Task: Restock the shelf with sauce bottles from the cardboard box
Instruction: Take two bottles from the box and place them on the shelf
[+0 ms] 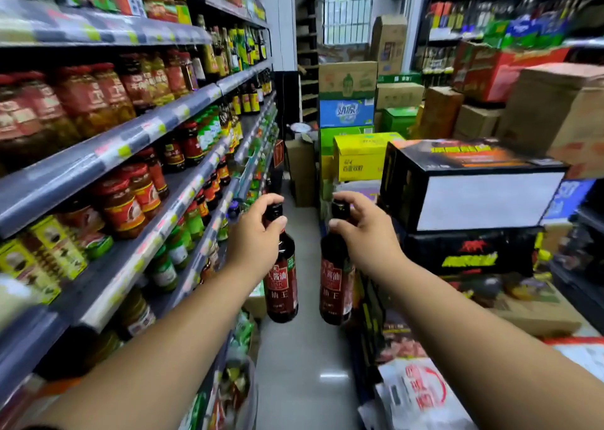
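Observation:
I hold two dark sauce bottles with red labels out over the aisle floor. My left hand (pixel 255 230) grips the neck of the left sauce bottle (pixel 282 285), which hangs upright. My right hand (pixel 362 230) grips the neck of the right sauce bottle (pixel 336 289) the same way. The two bottles hang side by side, a small gap between them. To my left runs the shelf (pixel 137 135), several tiers packed with jars and bottles. Similar dark bottles (pixel 248 99) stand further down it. No open cardboard box of these bottles is in sight.
Stacked cartons block the aisle's far end: a yellow carton (pixel 359 161), a blue carton (pixel 346 112) and brown boxes (pixel 346 76). Black cartons (pixel 467 184) are piled close on my right, above bags (pixel 421 393) on the floor. A strip of grey floor (pixel 304 364) lies below the bottles.

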Tool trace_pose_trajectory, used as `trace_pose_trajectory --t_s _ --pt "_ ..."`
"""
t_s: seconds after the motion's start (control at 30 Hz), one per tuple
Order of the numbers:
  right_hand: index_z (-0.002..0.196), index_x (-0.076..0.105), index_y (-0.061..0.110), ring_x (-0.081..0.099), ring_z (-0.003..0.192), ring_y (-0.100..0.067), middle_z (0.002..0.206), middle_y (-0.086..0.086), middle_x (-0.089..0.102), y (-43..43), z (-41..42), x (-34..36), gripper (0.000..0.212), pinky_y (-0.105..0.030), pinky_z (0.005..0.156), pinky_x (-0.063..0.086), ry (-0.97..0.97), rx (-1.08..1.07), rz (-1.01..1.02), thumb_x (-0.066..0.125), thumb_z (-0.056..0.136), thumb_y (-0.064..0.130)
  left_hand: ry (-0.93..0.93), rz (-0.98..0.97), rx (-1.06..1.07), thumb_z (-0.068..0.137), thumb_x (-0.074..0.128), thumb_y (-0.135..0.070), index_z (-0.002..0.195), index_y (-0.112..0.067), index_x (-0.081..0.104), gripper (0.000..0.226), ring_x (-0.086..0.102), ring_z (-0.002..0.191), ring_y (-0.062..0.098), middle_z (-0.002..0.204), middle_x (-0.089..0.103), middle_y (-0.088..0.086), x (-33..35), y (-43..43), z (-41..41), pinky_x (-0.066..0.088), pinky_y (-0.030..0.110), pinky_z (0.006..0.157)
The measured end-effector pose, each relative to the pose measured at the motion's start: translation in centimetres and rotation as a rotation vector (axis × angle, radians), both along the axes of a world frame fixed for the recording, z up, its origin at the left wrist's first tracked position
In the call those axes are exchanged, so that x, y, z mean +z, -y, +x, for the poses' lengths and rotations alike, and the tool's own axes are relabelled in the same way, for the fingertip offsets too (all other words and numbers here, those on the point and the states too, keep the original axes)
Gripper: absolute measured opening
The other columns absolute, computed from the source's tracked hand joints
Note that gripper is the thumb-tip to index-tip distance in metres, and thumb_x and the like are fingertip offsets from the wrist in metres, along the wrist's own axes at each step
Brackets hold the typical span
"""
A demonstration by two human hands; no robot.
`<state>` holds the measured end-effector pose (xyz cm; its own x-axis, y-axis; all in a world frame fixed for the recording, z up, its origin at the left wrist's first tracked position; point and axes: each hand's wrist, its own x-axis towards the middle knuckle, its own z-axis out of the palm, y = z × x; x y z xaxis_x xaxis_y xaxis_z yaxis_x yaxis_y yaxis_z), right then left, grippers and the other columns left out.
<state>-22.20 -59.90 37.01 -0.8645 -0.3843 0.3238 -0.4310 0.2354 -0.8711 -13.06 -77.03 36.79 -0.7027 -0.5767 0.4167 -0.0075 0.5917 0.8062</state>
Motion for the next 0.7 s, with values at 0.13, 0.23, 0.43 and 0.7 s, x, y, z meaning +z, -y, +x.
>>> trace_pose_trajectory --t_s 0.13,0.23,0.43,0.7 --pt "0.116 0.057 0.051 0.063 0.112 -0.009 0.122 0.011 0.068 4.7 -8.4 0.0 0.047 -0.041 0.098 0.053 -0.015 0.031 -0.004 0.073 0.085 0.02 0.029 0.012 0.046 0.091 0.062 -0.026 0.105 -0.05 0.053 0.028 0.065 0.076 0.023 0.087 0.068 0.0 0.3 3.8 -7.9 0.055 0.047 0.069" --pt "0.112 0.058 0.051 0.064 0.109 -0.008 0.116 0.017 0.069 8.4 -14.2 1.5 0.045 -0.041 0.096 0.054 -0.041 0.067 -0.008 0.073 0.084 0.02 0.037 -0.001 0.081 0.091 0.061 -0.03 0.105 -0.053 0.052 0.028 0.065 0.074 0.02 0.088 0.068 0.001 1.7 6.2 -13.7 0.056 0.048 0.068" --pt "0.117 0.06 0.046 0.064 0.101 -0.008 0.113 0.013 0.069 16.5 -25.1 4.6 0.042 -0.029 0.084 0.054 -0.051 0.086 -0.019 0.073 0.086 0.02 -0.014 0.012 0.13 0.091 0.063 -0.025 0.103 -0.051 0.053 0.03 0.064 0.073 0.013 0.084 0.066 -0.005 4.5 12.8 -23.5 0.057 0.044 0.07" --pt "0.117 0.06 0.046 0.068 0.097 -0.011 0.107 0.015 0.07 28.2 -39.8 3.4 0.044 -0.037 0.085 0.059 -0.027 0.07 -0.022 0.074 0.085 0.019 0.032 -0.049 0.089 0.089 0.064 -0.028 0.11 -0.045 0.057 0.028 0.065 0.071 0.013 0.088 0.069 -0.007 3.6 24.1 -38.6 0.055 0.037 0.061"
